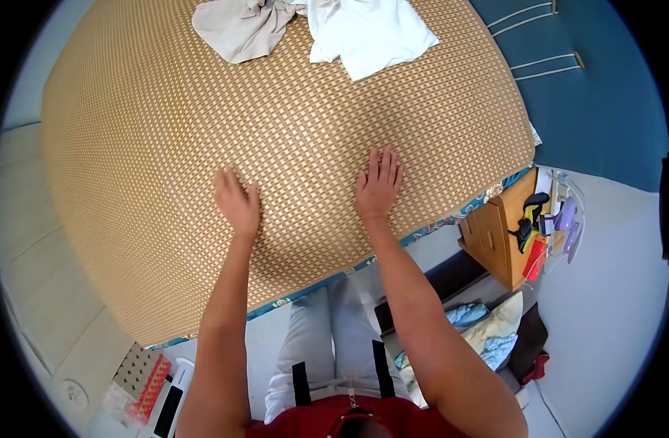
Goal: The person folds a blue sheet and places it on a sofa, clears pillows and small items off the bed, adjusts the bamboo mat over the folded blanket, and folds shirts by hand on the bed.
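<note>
A woven tan mat (298,124) covers the top of a bed. My left hand (236,201) is at the mat left of centre, fingers a little apart and pointing away from me, holding nothing. To the right, my right hand (379,184) lies palm down on the mat with its fingers spread and nothing in it. Beyond both hands, at the top edge of the view, are a crumpled beige cloth (243,31) and a white cloth (371,36), close beside each other. Neither hand touches them.
A wooden cabinet (495,237) with several small items on top stands at the bed's right corner. Folded bedding (495,336) lies low on the right. A red patterned box (153,383) and a white device (175,398) are at the lower left.
</note>
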Demonstrator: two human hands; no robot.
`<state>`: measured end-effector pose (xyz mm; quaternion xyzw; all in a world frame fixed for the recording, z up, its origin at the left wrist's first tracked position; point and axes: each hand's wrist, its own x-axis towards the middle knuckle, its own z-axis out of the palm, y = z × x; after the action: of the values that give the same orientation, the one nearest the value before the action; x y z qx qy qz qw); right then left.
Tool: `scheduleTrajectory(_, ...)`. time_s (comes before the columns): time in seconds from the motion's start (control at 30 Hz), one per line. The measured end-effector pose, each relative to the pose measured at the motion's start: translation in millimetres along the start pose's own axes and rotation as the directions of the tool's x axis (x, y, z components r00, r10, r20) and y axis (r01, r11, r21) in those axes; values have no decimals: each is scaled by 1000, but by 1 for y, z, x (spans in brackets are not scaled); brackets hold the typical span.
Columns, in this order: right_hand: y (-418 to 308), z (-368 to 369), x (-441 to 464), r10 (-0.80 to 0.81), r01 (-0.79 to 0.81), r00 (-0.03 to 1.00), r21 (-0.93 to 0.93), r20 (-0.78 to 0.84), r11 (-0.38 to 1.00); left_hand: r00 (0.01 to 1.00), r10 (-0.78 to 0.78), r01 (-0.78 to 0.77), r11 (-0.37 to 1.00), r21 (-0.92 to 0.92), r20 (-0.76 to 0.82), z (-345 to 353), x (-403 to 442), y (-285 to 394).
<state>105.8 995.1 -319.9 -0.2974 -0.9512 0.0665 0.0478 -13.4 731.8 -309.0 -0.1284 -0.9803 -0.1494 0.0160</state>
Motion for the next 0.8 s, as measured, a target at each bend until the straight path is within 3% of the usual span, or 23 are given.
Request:
scheduleTrajectory(0.13,-2,4,2,26,-27,1000,23,14,999,964,254,-242,961,-133,82,19,116,90)
scheduleTrajectory(0.2,-2,6,2,34,-34,999,26,6,999,945,313,-286,931,-229,93,34,160,127)
scheduleTrajectory(0.27,0,10,5,28,-28,999,40,-19,999,925,380,-377,917,-132,-6,44,202,156)
scheduleTrajectory(0.37,1,13,3,22,-18,998,64,-60,998,959,280,-279,960,30,-46,51,243,183)
scheduleTrajectory(0.47,3,15,6,25,-22,998,55,-58,998,821,525,-534,845,-20,225,76,267,186)
scheduleTrajectory(0.5,3,15,5,29,-27,998,45,-49,999,827,547,-533,837,-128,132,84,261,191)
scheduleTrajectory(0.6,3,14,6,30,-28,998,41,-57,999,833,517,-518,854,-50,200,93,290,188)
scheduleTrajectory(0.63,3,14,6,30,-28,998,44,-55,999,827,554,-555,831,16,-91,94,295,179)
scheduleTrajectory(0.7,3,13,6,34,-32,998,47,-57,998,883,390,-394,918,38,-260,73,300,161)
scheduleTrajectory(0.77,3,13,6,31,-28,998,47,-56,999,933,157,-32,933,359,-324,76,305,134)
scheduleTrajectory(0.8,3,13,5,30,-27,998,48,-52,998,991,75,-40,956,290,-112,71,308,115)
